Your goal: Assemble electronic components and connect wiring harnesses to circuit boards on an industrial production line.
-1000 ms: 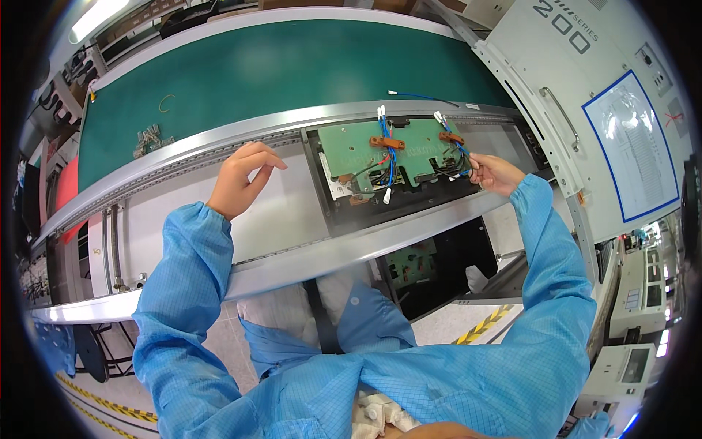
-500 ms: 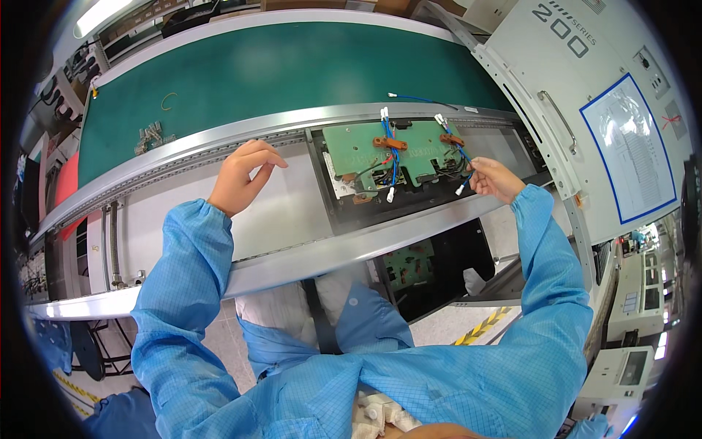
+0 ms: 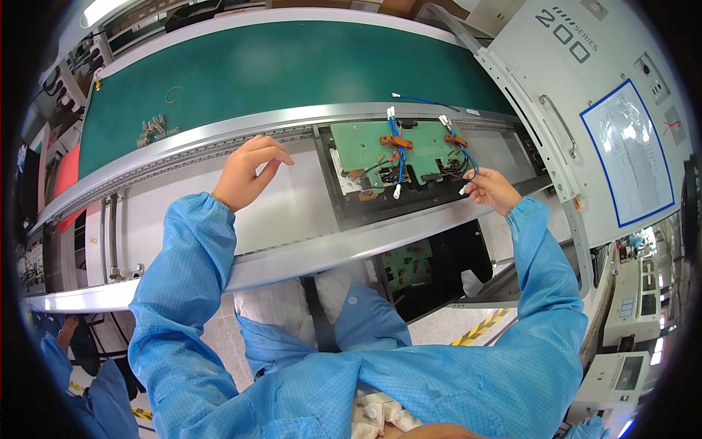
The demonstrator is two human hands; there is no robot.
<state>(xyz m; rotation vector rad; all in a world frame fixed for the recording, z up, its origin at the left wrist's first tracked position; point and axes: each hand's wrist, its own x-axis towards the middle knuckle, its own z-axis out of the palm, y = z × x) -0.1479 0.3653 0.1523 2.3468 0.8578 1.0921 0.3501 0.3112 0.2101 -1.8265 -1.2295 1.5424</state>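
A green circuit board (image 3: 431,155) lies in a black carrier (image 3: 358,212) on the conveyor rails in front of me. Two brown clips, a left clip (image 3: 395,142) and a right clip (image 3: 455,140), sit on the board with bundles of wires and white connectors. My right hand (image 3: 494,192) is at the board's right end, its fingertips pinched on a blue wire (image 3: 475,167) near the white connector (image 3: 463,189). Left of the carrier, my left hand (image 3: 252,172) hovers over the conveyor, fingers bent and thumb apart, holding nothing.
Beyond the rail, a green bench mat (image 3: 292,69) bears a loose blue wire (image 3: 424,99), small metallic parts (image 3: 153,130) and a thin yellow loop (image 3: 172,94). A white machine (image 3: 526,51) stands at right. Below the front rail is another dark carrier (image 3: 453,256). A co-worker's sleeve (image 3: 110,395) shows lower left.
My right hand has dropped slightly toward the carrier's near edge, keeping the blue wire in its fingers. My left hand has barely moved. A co-worker's arm has come into view at lower left.
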